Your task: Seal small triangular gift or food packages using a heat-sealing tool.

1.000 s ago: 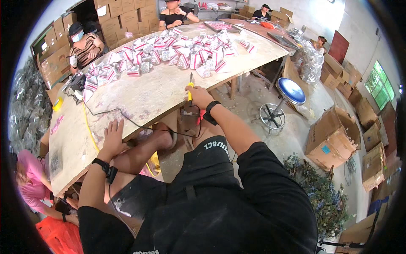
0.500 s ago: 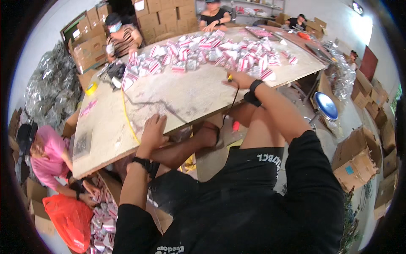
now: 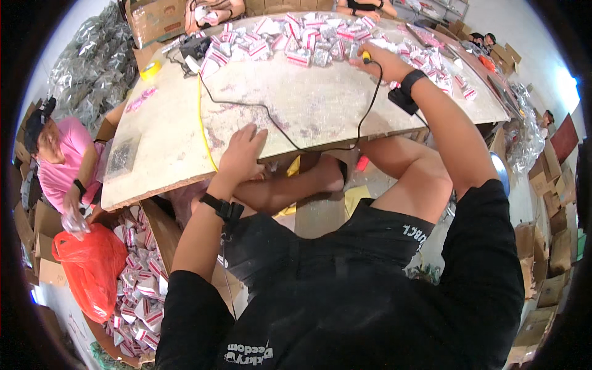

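A yellow-handled tool (image 3: 366, 57) lies far out on the worn wooden tabletop (image 3: 308, 105), right at the near edge of a long heap of small red-and-white packets (image 3: 308, 37), and the right hand (image 3: 387, 61) is closed over it with the fingers curled around the handle; only the yellow tip shows past the hand. A black cord (image 3: 277, 123) runs from the tool back across the bare board, looping near the front edge and then away to a dark device (image 3: 194, 46) at the far left corner, just beside a roll of yellow tape (image 3: 150, 69). The left hand (image 3: 243, 151) rests flat on the near edge of the tabletop, fingers spread, holding nothing, touching the board close to the cord. A clear bag of small dark parts (image 3: 122, 154) lies on the left end. Below, to the left, a person in a pink shirt (image 3: 61, 166) sits beside an orange plastic bag (image 3: 89, 265) and a carton of more packets (image 3: 139, 277).
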Action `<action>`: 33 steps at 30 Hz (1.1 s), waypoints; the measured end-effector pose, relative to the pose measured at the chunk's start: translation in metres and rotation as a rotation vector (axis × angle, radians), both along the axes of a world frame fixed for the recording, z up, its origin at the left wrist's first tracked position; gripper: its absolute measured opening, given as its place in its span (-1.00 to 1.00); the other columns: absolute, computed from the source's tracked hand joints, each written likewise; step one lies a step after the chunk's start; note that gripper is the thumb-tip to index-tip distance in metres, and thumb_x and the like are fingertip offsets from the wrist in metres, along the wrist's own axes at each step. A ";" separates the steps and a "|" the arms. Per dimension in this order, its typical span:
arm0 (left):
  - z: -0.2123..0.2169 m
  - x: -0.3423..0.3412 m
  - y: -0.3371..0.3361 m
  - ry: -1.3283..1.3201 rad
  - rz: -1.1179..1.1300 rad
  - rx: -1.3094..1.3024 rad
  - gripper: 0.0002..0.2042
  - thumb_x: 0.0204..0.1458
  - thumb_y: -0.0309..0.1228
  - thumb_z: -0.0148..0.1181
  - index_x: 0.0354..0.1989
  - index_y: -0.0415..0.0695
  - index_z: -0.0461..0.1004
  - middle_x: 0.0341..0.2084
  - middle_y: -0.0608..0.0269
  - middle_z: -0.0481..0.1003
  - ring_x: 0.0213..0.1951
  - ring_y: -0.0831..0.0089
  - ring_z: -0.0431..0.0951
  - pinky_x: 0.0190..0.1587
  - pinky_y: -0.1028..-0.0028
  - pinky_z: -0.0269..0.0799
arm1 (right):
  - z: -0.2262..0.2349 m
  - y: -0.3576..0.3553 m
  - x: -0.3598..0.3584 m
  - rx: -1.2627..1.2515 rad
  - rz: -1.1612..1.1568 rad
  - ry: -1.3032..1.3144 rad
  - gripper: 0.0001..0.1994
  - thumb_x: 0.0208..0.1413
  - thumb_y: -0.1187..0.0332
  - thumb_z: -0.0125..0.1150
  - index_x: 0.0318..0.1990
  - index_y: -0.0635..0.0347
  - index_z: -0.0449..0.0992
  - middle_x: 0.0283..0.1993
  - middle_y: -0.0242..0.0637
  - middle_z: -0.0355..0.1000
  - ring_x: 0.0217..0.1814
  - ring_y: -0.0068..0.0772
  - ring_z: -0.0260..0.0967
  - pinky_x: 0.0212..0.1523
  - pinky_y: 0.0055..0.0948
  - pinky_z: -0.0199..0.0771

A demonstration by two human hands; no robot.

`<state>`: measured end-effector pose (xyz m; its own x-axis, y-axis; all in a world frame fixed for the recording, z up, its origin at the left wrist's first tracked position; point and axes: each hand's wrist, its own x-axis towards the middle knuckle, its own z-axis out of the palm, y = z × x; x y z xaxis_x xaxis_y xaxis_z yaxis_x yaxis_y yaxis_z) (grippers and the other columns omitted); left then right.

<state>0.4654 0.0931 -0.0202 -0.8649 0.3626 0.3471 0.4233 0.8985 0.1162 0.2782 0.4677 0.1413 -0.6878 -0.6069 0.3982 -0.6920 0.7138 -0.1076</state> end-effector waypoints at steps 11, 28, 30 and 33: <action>-0.008 -0.007 -0.003 -0.033 0.054 -0.027 -0.12 -0.34 -0.49 0.47 0.31 -0.04 0.23 0.29 -0.07 0.22 0.32 -0.03 0.22 0.39 -0.01 0.08 | -0.004 -0.034 -0.028 0.065 0.138 0.061 -0.76 0.24 0.19 0.24 -0.21 0.18 0.47 -0.47 -0.23 0.45 -0.40 -0.42 0.38 -0.37 -0.37 0.39; 0.016 0.006 -0.004 -0.109 0.097 0.001 -0.04 -0.27 -0.26 0.50 0.40 0.10 0.11 0.39 -0.13 0.00 0.39 -0.15 0.06 0.41 -0.05 -0.01 | -0.014 -0.061 -0.043 -0.530 0.168 -0.046 -0.66 0.32 0.07 0.12 0.01 0.13 0.46 -0.26 -0.28 0.58 -0.29 -0.48 0.49 -0.32 -0.50 0.43; 0.032 0.001 -0.003 -0.171 0.072 0.148 -0.09 -0.22 -0.23 0.47 0.40 0.09 0.13 0.37 -0.14 0.04 0.39 -0.15 0.07 0.41 0.00 0.02 | -0.009 -0.064 -0.034 -0.827 0.220 -0.280 -0.70 0.33 0.14 0.09 -0.03 0.20 0.48 -0.33 -0.32 0.62 -0.37 -0.70 0.47 -0.47 -0.69 0.37; 0.063 -0.027 0.011 -0.216 -0.004 0.362 -0.31 -0.05 -0.25 0.34 0.32 0.01 0.26 0.28 -0.15 0.22 0.34 -0.11 0.18 0.36 0.14 0.15 | -0.008 -0.062 -0.014 -1.175 0.070 -0.365 -0.66 0.36 0.11 0.02 -0.06 0.22 0.52 -0.39 -0.31 0.59 -0.45 -0.66 0.44 -0.46 -0.67 0.39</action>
<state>0.4380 0.1037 0.0430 -0.9306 0.2535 0.2640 0.3579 0.7817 0.5108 0.2640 0.4055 0.1334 -0.8537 -0.0496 0.5185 -0.5197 0.0156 -0.8542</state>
